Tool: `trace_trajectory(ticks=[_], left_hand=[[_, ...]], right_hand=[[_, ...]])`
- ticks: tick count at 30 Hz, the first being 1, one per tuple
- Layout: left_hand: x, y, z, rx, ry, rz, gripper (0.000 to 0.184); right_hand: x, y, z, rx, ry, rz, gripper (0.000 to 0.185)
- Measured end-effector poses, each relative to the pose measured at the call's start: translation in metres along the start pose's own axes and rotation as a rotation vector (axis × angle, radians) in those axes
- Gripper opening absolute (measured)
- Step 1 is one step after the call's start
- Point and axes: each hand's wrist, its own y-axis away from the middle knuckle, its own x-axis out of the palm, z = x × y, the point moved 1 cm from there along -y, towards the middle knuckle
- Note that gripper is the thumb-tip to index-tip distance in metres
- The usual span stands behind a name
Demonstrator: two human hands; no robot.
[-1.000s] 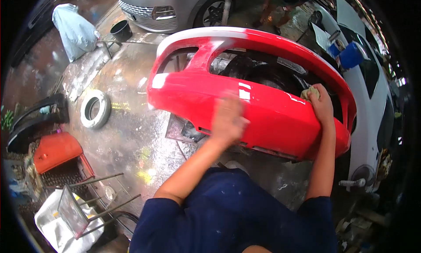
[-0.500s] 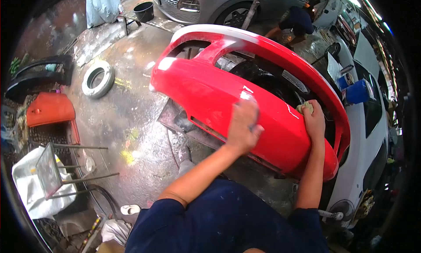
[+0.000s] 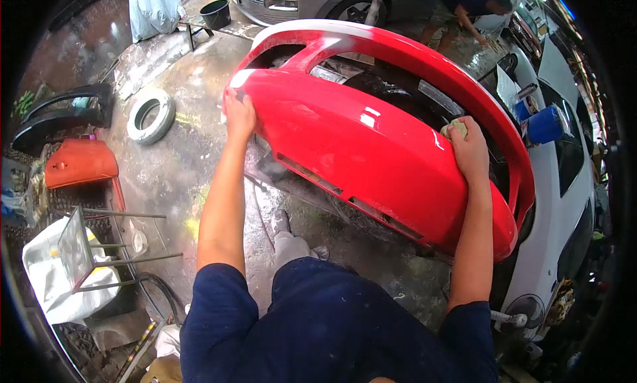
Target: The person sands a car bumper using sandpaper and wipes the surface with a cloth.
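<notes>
"Where is the red bumper [image 3: 391, 141]?"

"Across the center of the frame, sloping down to the right."

"And the hands?"

"At center left, the left hand [image 3: 240, 116] touches its end; whether those fingers grip, I cannot tell. Right of center, the right hand [image 3: 472, 152] has its fingers closed on a yellowish pad [image 3: 455, 127] beside the bumper's opening."

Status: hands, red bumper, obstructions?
Left hand on red bumper, left end. Right hand holding yellowish pad at bumper's opening. No obstruction visible at either hand.
</notes>
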Motion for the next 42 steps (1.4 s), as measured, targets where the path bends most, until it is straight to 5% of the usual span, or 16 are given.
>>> trace_trajectory(ticks=[2, 6, 28, 35, 42], left_hand=[[-0.005, -0.001, -0.004, 0.191, -0.17, -0.156, 0.06], [0.005, 0.017, -0.025, 0.251, -0.176, 0.094, 0.072], [0.009, 0.216, -0.278, 0.524, 0.033, 0.222, 0.079], [-0.001, 0.214, -0.27, 0.626, -0.139, 0.261, 0.085], [-0.04, 0.177, -0.229, 0.213, 0.301, 0.371, 0.059]], right_hand=[[0.0, -0.001, 0.0, 0.006, 0.003, 0.002, 0.036], [0.002, -0.003, -0.005, 0.008, 0.007, 0.018, 0.038], [-0.003, 0.002, 0.002, 0.099, 0.022, 0.009, 0.039], [-0.003, 0.006, -0.002, 0.0, -0.069, -0.051, 0.04], [-0.001, 0.012, -0.01, -0.032, -0.072, -0.171, 0.031]])
